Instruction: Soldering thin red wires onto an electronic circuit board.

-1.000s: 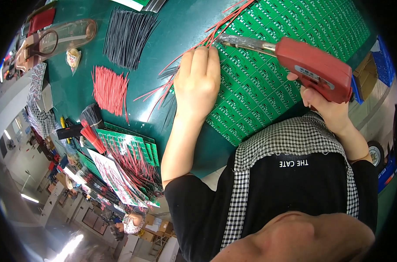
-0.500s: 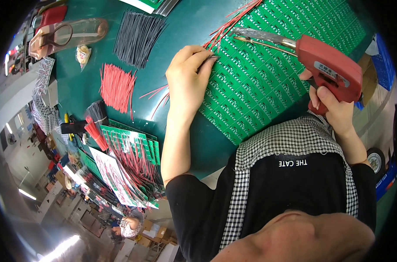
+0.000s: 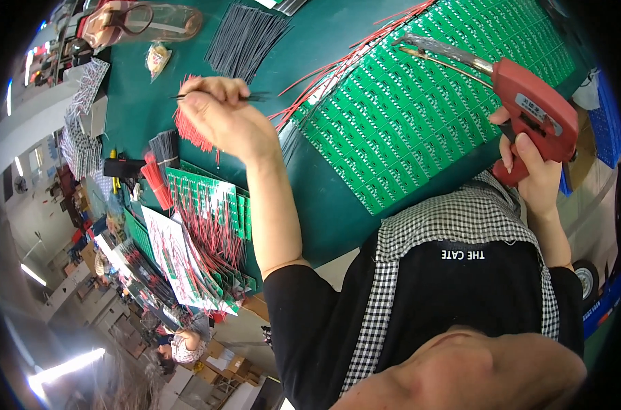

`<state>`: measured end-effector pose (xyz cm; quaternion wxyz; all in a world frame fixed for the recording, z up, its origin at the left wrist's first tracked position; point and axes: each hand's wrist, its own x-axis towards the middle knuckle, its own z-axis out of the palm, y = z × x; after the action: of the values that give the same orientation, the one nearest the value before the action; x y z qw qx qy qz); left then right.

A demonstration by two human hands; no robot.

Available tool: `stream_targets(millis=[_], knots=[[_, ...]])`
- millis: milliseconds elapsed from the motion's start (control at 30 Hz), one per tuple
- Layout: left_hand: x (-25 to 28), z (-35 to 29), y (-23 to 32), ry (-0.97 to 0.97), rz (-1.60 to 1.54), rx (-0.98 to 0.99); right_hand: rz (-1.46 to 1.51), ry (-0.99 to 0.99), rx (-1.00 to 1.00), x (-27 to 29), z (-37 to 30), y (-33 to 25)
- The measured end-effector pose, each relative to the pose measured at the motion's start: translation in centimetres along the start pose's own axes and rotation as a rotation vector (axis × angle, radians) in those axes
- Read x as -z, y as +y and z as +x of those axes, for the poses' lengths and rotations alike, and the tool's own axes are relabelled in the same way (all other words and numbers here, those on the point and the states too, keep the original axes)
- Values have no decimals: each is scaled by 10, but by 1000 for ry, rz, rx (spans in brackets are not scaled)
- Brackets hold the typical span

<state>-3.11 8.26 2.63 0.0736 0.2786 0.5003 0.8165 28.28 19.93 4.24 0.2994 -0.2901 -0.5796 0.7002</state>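
My right hand (image 3: 534, 171) grips the red handle of a trigger-type soldering gun (image 3: 539, 116), one finger at the trigger. Its metal tip points left, over a large sheet of green circuit boards (image 3: 406, 116). Away from that sheet, my left hand (image 3: 232, 126) is raised above a bundle of red wires (image 3: 194, 126), fingers curled together. Thin black wires (image 3: 257, 97) stick out on both sides of its fingers. Along the sheet's far left edge lie loose red wires (image 3: 355, 51), with a few dark ones near the corner.
A pile of black wires (image 3: 245, 41) lies beyond my left hand. Stacked boards with red wires attached (image 3: 201, 205) stand at the table's left edge. A clear bottle (image 3: 146, 24) and a small wrapped item (image 3: 158, 60) are at the far left. Another person (image 3: 187, 345) is in the background.
My left hand has moved left, off the circuit board sheet and over the red wire bundle, with black wires in its fingers. My right hand still holds the soldering gun.
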Motion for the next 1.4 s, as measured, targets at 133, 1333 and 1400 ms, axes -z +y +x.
stream_targets(millis=[133,1333,1400], knots=[[13,-4,-22,-9,56,-6,3,2,18,-1,-1,1],[-119,-106,23,-998,-147,1186,-200,-114,-60,11,-5,13],[-118,-104,21,-1000,-206,1250,-244,-142,-56,10,-3,10]])
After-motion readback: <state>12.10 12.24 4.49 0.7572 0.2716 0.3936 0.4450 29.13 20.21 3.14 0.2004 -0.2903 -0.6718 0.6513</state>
